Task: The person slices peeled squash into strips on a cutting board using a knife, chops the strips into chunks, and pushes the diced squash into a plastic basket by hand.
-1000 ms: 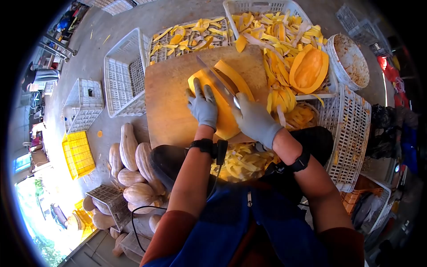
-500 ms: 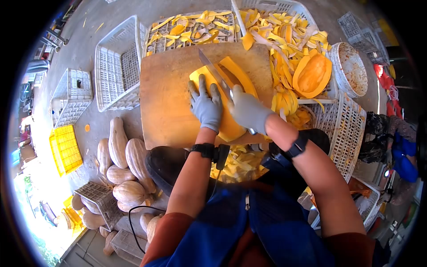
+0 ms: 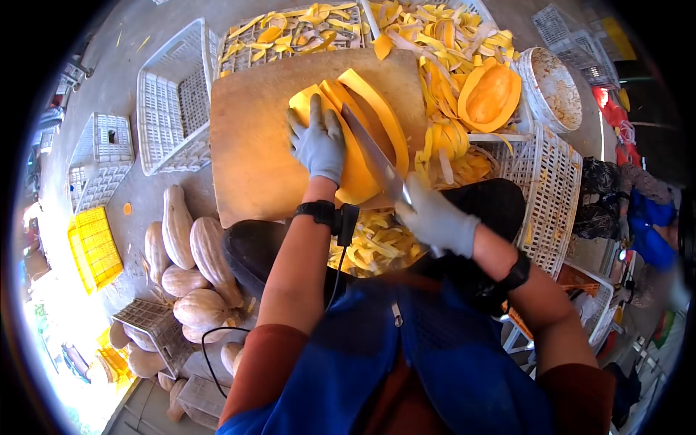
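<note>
On the wooden cutting board (image 3: 250, 152) lies a peeled orange squash (image 3: 357, 177), cut lengthwise, with a long strip (image 3: 384, 116) parted along its right side. My left hand (image 3: 319, 151), in a grey glove, rests flat on the squash with fingers spread. My right hand (image 3: 437, 220), gloved too, is closed round the handle of a large knife (image 3: 377, 161). Its blade slants up and left across the squash, the tip near the left fingers. My fingers hide most of the handle.
Peelings (image 3: 442, 36) fill a crate behind the board, beside a hollowed squash half (image 3: 489, 98) and a white bucket (image 3: 551, 90). Whole squashes (image 3: 210, 250) lie on the floor at left, near a white crate (image 3: 174, 98). Another person (image 3: 645, 217) is at far right.
My right hand has drawn the knife back toward my body and to the right. The squash pieces stand further apart at the top. My left hand stays on the squash; the whole view has shifted.
</note>
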Demonstrator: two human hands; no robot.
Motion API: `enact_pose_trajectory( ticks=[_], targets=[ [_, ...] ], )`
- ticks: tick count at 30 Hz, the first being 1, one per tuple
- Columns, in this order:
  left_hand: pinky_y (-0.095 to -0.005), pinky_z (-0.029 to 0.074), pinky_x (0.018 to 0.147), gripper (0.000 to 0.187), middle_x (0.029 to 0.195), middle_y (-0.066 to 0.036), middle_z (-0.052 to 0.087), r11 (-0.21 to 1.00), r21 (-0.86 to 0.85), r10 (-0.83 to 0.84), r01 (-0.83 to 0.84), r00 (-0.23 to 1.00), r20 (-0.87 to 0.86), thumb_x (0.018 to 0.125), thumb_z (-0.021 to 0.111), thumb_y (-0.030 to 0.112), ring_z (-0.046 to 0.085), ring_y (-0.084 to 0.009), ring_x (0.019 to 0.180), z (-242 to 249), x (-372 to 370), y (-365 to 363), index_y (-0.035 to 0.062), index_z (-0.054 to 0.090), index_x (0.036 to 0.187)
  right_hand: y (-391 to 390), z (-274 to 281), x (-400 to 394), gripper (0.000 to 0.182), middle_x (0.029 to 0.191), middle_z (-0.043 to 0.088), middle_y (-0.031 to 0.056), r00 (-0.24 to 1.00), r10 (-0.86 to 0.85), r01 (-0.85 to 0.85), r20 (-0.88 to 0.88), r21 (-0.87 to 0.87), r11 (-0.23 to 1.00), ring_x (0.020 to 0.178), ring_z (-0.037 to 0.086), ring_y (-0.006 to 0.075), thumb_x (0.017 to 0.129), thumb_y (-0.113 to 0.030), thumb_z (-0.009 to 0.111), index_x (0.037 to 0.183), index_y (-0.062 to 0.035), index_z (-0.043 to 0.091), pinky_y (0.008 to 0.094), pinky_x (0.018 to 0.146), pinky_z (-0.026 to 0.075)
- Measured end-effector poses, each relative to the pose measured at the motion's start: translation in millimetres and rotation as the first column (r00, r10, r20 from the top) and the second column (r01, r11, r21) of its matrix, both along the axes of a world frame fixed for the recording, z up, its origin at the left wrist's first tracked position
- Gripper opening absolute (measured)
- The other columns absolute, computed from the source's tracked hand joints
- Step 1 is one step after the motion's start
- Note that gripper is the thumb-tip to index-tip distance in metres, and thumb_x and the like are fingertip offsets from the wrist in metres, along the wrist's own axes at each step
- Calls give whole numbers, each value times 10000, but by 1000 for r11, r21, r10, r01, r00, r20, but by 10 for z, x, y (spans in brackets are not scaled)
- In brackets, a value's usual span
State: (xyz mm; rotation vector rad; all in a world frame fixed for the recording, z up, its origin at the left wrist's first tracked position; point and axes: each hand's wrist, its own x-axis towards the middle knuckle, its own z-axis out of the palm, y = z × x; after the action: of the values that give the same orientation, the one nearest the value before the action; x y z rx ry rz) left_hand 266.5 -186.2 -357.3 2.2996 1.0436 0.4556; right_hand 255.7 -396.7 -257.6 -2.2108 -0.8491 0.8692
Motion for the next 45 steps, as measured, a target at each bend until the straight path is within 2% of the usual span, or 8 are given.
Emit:
enact_pose_trajectory(
  ticks=[4,5,8,15,19,23,26,45],
  targets=[
    [-516,261,1047,453,1479,-217,263,1000,-24,15,-15,1000,-4,913,464,422,307,-423,1314,15,-38,36,333,448,1357,217,-235,-258,272,796,585,283,913,-266,215,-310,-191,958,754,572,467,897,-194,512,1013,11,376,490,708,440],
    [-510,261,1052,453,1478,-218,263,1000,-21,18,-18,1000,-11,917,464,416,308,-423,1313,28,-34,39,327,444,1361,139,-610,-443,265,769,594,262,985,-174,175,18,-31,984,719,579,461,896,-200,511,1016,-4,379,486,694,447],
    [-472,254,1072,456,1473,-239,256,993,-119,5,16,985,173,932,462,379,313,-418,1311,-105,-59,81,279,434,1376,38,-895,-629,266,765,596,252,973,-208,207,97,18,978,727,579,457,895,-198,509,1025,-6,378,496,677,443],
    [-395,390,1004,774,1350,-262,377,750,-631,183,201,853,489,833,674,346,422,-368,1238,-206,-631,277,1,296,1413,426,-489,-354,249,758,582,262,987,-154,159,-52,138,978,732,579,450,884,-211,545,995,-29,418,503,643,443],
    [-410,422,957,1048,1315,-265,393,903,-390,249,-177,958,141,658,789,485,485,-386,1153,137,-618,343,24,251,1431,602,-361,-66,265,778,597,278,997,-73,74,-10,100,992,754,586,460,887,-224,546,1022,-25,435,509,657,452],
    [-394,434,929,996,1284,-258,449,911,-381,192,-161,980,44,719,756,452,530,-376,1094,212,-369,302,90,199,1461,658,-171,13,245,766,591,262,976,-168,153,137,109,982,743,581,452,898,-225,540,999,-22,448,490,635,448],
    [-366,448,897,865,1263,-254,500,839,-543,240,7,892,382,831,672,387,566,-345,1060,-125,-319,361,102,167,1472,700,-63,88,242,758,601,263,952,-166,125,257,166,978,731,589,449,894,-221,530,989,-11,455,500,644,459],
    [-394,447,905,735,1321,-304,446,872,-490,187,9,918,349,952,463,394,529,-419,1122,-276,-363,429,14,90,1459,1590,307,485,263,751,612,248,993,106,-96,52,-176,980,588,629,341,935,-210,456,1060,18,420,442,571,502]
  ],
)
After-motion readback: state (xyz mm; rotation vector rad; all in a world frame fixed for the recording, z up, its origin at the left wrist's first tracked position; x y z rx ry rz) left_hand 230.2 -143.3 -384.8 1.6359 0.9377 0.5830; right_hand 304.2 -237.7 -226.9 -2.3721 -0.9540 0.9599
